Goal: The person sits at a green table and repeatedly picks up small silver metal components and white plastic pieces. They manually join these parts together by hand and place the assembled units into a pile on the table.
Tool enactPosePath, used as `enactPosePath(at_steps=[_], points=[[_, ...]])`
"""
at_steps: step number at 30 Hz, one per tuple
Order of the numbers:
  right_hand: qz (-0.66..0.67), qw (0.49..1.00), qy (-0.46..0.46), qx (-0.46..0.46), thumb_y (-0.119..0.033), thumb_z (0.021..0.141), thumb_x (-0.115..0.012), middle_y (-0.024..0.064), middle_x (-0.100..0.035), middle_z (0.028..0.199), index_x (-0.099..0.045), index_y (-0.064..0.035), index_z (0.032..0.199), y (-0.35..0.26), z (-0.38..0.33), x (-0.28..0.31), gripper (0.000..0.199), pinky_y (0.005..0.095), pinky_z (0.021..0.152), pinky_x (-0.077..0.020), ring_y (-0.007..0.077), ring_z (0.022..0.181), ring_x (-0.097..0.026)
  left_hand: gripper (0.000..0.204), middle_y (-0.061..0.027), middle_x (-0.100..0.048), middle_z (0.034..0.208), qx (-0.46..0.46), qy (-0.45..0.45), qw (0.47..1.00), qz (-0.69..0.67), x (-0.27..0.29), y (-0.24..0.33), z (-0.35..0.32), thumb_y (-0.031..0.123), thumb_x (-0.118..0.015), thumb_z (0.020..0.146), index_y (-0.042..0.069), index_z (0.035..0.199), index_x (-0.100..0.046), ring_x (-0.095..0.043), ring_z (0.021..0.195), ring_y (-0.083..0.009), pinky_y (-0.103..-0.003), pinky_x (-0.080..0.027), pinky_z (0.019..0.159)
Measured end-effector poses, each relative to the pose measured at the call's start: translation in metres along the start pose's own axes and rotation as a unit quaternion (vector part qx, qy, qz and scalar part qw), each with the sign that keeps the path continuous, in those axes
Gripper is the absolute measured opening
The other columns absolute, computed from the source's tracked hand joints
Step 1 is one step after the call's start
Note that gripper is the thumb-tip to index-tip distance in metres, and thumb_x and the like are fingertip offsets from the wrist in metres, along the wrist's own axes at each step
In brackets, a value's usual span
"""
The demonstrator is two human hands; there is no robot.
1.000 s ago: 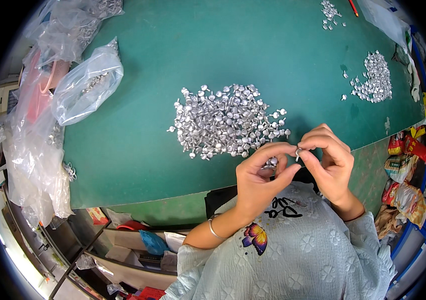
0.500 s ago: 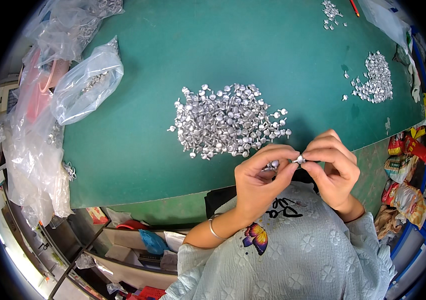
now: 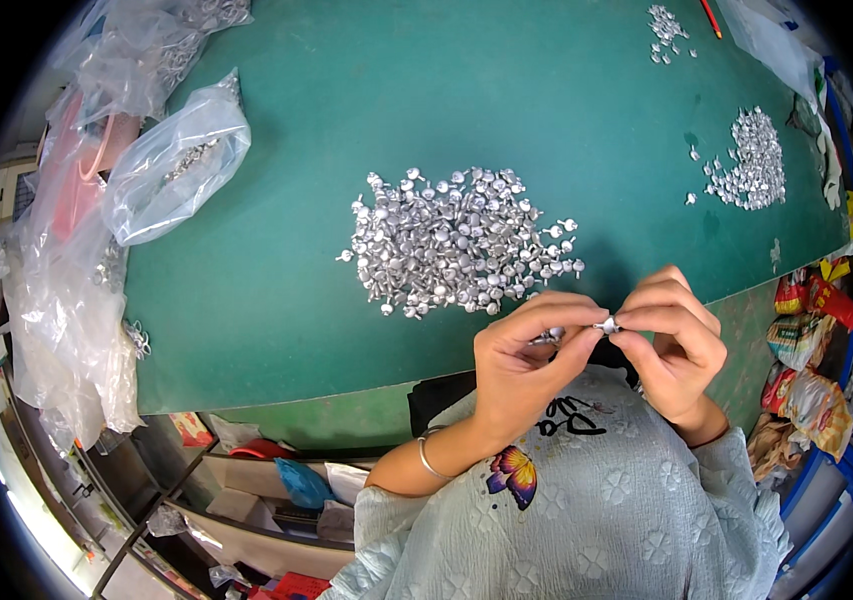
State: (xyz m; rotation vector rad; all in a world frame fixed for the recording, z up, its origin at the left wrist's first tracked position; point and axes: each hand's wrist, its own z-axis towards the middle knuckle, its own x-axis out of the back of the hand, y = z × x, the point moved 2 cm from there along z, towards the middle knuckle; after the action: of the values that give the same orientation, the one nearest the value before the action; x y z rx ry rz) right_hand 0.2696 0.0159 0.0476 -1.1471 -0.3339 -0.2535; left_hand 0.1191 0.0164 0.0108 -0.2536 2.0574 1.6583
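Observation:
Between the fingertips of both my hands is a small silver metal piece with a rounded head. My left hand pinches it from the left with thumb and forefinger, and more silver pieces show in the curl of its fingers. From the other side, my right hand grips the same piece between thumb and fingertips. Just beyond my hands, a big pile of silver round-headed metal pieces with short stems is spread over the green tabletop.
A smaller heap of silver parts lies at the right, with another cluster at the far right beside a red pen. Clear plastic bags of metal parts cover the left side. Colourful packets hang past the right edge.
Both hands have shifted very slightly right, keeping their pinch on the small metal piece, which appears slightly turned. The piles look the same.

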Motion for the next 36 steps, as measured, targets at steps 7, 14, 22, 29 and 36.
enactPosePath(at_steps=[7,14,22,29,36], points=[[-0.006,1.000,0.013,0.001,0.005,0.066,-0.075,0.0124,-0.062,0.080,-0.063,0.0032,0.083,-0.004,-0.002,0.005,0.021,0.0315,0.061,-0.0419,0.0232,0.070,-0.055,0.019,-0.0070,-0.061,0.097,-0.008,-0.031,0.999,-0.033,-0.005,0.001,0.003,-0.009,-0.059,0.082,-0.001,0.098,-0.066,-0.052,0.075,-0.0042,-0.015,-0.038,0.052],[-0.004,1.000,0.020,-0.007,0.003,0.065,-0.076,0.0124,-0.062,0.080,-0.063,0.0038,0.084,-0.007,-0.002,0.006,0.022,0.0318,0.062,-0.0420,0.0231,0.071,-0.055,0.017,-0.0117,-0.062,0.095,0.012,-0.042,0.999,-0.024,-0.005,0.008,0.003,-0.008,-0.060,0.081,-0.004,0.096,-0.065,-0.056,0.081,-0.0107,-0.019,-0.046,0.063],[-0.019,0.999,0.025,-0.007,0.002,0.064,-0.076,0.0128,-0.062,0.081,-0.064,0.0046,0.086,-0.010,0.000,0.004,0.025,0.0319,0.063,-0.0424,0.0232,0.072,-0.055,0.016,-0.0121,-0.063,0.095,0.001,-0.048,0.998,-0.028,-0.005,0.007,0.003,-0.008,-0.059,0.082,-0.004,0.097,-0.065,-0.057,0.082,-0.0114,-0.021,-0.047,0.067],[-0.044,0.999,0.006,-0.018,0.001,0.064,-0.076,0.0126,-0.062,0.083,-0.065,0.0043,0.088,-0.010,0.002,0.005,0.027,0.0312,0.065,-0.0427,0.0231,0.075,-0.055,0.013,-0.0023,-0.065,0.094,0.093,-0.025,0.988,-0.118,-0.005,-0.004,0.002,-0.001,-0.061,0.085,0.000,0.097,-0.066,-0.051,0.075,-0.0007,-0.014,-0.039,0.054],[-0.076,0.996,-0.001,-0.051,0.004,0.067,-0.073,0.0129,-0.063,0.083,-0.065,0.0042,0.086,-0.005,0.004,0.001,0.021,0.0305,0.067,-0.0442,0.0230,0.074,-0.057,0.016,0.0003,-0.063,0.091,0.066,-0.001,0.996,-0.068,-0.004,-0.012,0.005,0.000,-0.061,0.086,0.001,0.101,-0.064,-0.049,0.076,-0.0006,-0.014,-0.040,0.058]])
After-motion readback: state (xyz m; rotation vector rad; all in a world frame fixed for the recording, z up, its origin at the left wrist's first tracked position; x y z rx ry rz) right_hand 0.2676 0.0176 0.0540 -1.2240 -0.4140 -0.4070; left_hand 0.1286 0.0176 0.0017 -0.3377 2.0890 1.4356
